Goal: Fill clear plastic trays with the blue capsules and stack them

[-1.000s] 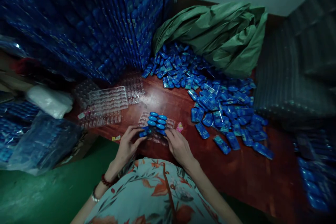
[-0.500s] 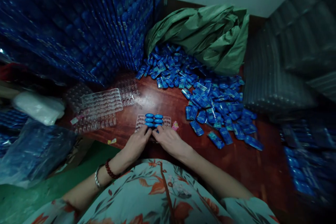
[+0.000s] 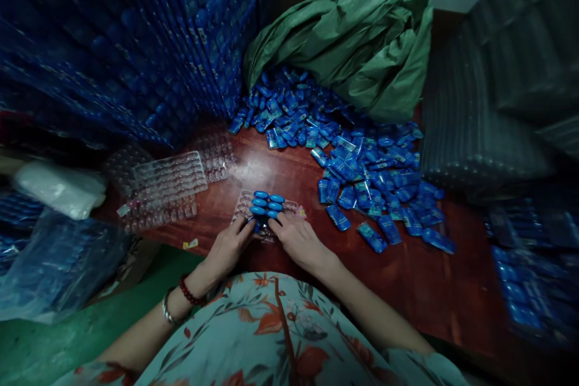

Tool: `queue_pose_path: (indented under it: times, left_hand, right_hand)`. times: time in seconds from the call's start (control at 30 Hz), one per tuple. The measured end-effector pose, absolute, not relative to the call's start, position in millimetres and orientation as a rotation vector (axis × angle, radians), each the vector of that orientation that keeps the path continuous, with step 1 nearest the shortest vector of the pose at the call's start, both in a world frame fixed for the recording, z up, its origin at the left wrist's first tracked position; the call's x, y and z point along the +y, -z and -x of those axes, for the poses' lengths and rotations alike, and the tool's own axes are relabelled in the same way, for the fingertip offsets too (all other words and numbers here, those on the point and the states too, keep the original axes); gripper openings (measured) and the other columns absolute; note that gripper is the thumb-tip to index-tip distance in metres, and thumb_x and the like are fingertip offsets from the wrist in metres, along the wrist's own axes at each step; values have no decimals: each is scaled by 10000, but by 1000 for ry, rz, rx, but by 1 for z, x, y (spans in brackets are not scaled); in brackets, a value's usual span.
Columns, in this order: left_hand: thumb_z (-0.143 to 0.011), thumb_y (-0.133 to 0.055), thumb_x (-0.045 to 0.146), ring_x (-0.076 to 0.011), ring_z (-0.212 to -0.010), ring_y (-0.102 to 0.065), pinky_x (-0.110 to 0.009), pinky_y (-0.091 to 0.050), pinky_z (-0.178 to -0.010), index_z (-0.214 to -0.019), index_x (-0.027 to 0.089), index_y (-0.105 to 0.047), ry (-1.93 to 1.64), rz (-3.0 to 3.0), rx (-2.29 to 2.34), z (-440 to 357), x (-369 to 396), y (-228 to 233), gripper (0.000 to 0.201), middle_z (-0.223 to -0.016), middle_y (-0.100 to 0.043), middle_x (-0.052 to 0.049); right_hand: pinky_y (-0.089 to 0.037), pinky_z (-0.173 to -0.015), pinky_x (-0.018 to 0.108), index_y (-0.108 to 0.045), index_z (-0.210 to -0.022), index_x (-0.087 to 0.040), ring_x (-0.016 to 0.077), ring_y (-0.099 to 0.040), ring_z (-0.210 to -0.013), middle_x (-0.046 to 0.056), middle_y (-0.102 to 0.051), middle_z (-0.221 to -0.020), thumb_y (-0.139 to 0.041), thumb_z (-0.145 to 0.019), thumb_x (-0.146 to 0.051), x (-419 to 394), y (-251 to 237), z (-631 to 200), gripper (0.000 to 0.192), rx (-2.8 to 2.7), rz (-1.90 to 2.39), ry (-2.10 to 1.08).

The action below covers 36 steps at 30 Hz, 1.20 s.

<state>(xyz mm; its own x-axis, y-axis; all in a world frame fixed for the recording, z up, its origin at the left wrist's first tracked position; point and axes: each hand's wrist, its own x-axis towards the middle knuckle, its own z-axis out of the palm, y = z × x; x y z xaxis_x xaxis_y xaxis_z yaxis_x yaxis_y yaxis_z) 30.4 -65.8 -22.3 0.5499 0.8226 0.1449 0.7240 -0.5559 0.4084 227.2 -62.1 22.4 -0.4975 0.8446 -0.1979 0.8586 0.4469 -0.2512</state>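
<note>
Dark red-brown wood, glossy and catching a pale glare, makes up the desk, which fills a cramped corner under a plain pale wall. Both hands meet at its near edge. The left hand lies palm down with fingers curled, their tips pressing the near left corner of a clear blister tray; the right hand mirrors it just beside, fingers bent onto the tray's near edge. Whether either hand pinches a capsule I cannot tell, since the fingertips cover that spot. The tray is thin, ribbed, transparent plastic, and just beyond the fingertips two short rows of smooth, oval blue capsules sit in its pockets. Beyond the right hand and off to its right, a loose heap of small shiny blue packets spreads over the wood. Farther past them slumps a crumpled green sack, matte and creased. Beyond the left hand and to its left lie empty clear trays, overlapping, with a soft white bag farther left. Tall stacks of filled blue trays rise like a wall behind those. A beaded bracelet and a metal bangle ring the left wrist, above a floral garment
</note>
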Motion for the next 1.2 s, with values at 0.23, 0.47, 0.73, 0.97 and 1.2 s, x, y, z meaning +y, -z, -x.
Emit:
queue_pose_path:
  times: [0.23, 0.47, 0.73, 0.97, 1.2]
  left_hand:
    - [-796, -335, -32, -174, -870, -620, -301, -530, -775, -1232, 112, -438, 111, -2528, 1269, -28, -76, 18, 471, -1039, -555, -115]
    - [-821, -346, -21, -208, -812, -592, -301, -506, -677, -946, 76, -569, 334, -2784, 1221, -69, -57, 0, 273, -877, -564, -126]
    - [-835, -339, -27, -212, -815, -588, -307, -490, -652, -979, 91, -548, 342, -2876, 969, -72, -26, -2, 280, -941, -550, -134]
    - [-811, -396, -12, -220, -913, -583, -362, -501, -815, -1093, 125, -524, 189, -2815, 872, -52, -8, -6, 338, -1096, -540, -129]
    - [-801, -423, 1, -246, -895, -591, -389, -508, -780, -1014, 112, -560, 190, -2779, 1022, -71, -13, 5, 277, -997, -552, -142]
  right_hand:
    - [-434, -839, 332, -592, -1040, -184, 196, -562, -942, 72, -591, -973, -429, -914, -131, -51, -27, -237, 212, 2631, -1529, 457]
    - [-441, -843, 357, -603, -1027, -163, 216, -570, -915, 86, -610, -959, -454, -887, -100, -52, -27, -231, 214, 2606, -1525, 340]
    - [-450, -813, 342, -593, -1042, -161, 213, -577, -903, 88, -609, -965, -433, -897, -111, -49, -23, -227, 221, 2547, -1614, 281]
    - [-441, -786, 321, -530, -1163, -168, 188, -574, -871, 73, -619, -952, -394, -924, -130, -54, -7, -237, 278, 2705, -1680, 240]
    - [-427, -777, 316, -603, -1101, -186, 178, -579, -849, 81, -634, -924, -420, -921, -147, -48, -5, -234, 260, 2680, -1738, 180]
